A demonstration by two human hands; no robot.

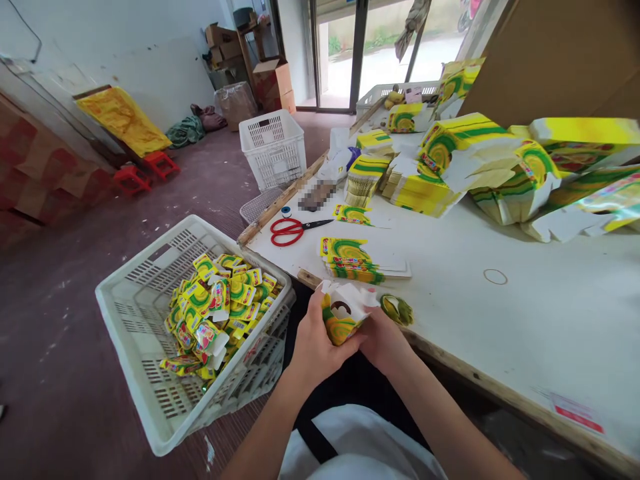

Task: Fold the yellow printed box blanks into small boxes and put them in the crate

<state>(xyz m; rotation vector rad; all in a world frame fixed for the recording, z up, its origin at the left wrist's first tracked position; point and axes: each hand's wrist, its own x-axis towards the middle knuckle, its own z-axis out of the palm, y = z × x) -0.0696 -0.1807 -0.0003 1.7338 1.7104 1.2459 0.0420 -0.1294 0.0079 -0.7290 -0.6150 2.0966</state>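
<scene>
Both hands hold one small yellow-and-green paper box (342, 313) at the near edge of the white table (525, 313). My left hand (314, 340) wraps its fingers round the box's left side. My right hand (383, 337) grips it from the right and below. The box's white flaps stand open on top. A short stack of flat box blanks (353, 260) lies on the table just beyond the hands. A small green-and-yellow object (397, 309) rests beside my right hand.
A white plastic crate (150, 313) with several folded boxes (215, 307) stands on the floor to the left. Red scissors (293, 231) lie on the table's left part. Piles of flat blanks (450, 167) cover the far table. Another white crate (273, 147) stands further back.
</scene>
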